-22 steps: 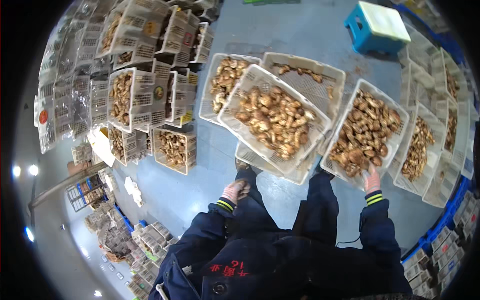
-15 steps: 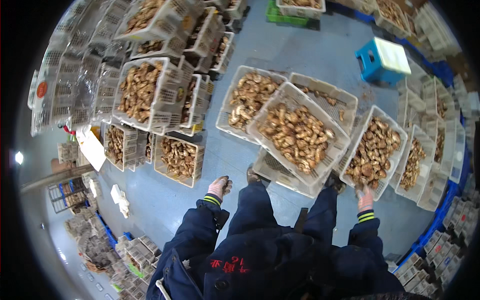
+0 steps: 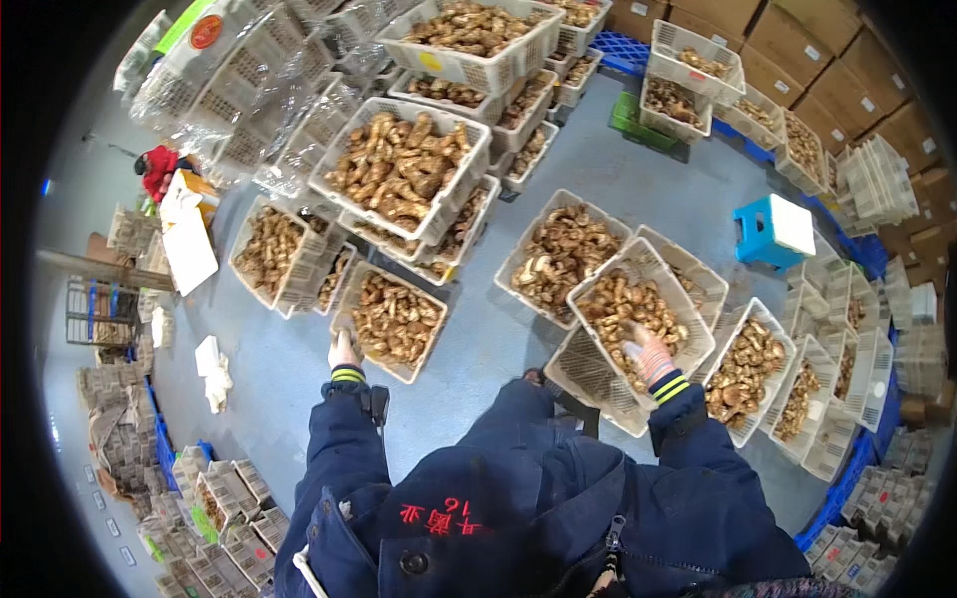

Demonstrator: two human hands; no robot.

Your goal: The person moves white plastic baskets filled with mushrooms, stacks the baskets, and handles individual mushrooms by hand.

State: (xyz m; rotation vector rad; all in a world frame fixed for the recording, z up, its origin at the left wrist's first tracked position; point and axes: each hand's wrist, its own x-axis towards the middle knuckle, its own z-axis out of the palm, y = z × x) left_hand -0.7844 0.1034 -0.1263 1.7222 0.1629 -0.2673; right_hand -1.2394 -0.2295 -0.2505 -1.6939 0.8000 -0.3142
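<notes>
My right hand [image 3: 652,357], in a pale glove with a striped cuff, reaches over a white plastic crate [image 3: 572,289] heaped with brown mushrooms [image 3: 630,304]. Its fingers are spread apart on the mushrooms, and none is visibly lifted. That crate sits tilted across other crates. At the left, my left hand [image 3: 344,349] is beside the near left side of a lower crate [image 3: 424,351], also filled with mushrooms. Its fingers look apart and hold nothing visible; whether they touch the rim, I cannot tell.
Tall stacks of mushroom crates [image 3: 478,75] stand at the left and far side, some plastic-wrapped. A blue stool [image 3: 773,234] with a white top stands at the right. More crates [image 3: 753,374] line the right. Brown cartons [image 3: 788,45] are piled far right.
My view has swung left. My left hand has moved forward to the lower left crate. My right hand has left the right crate's near edge and now reaches onto the middle crate's mushrooms.
</notes>
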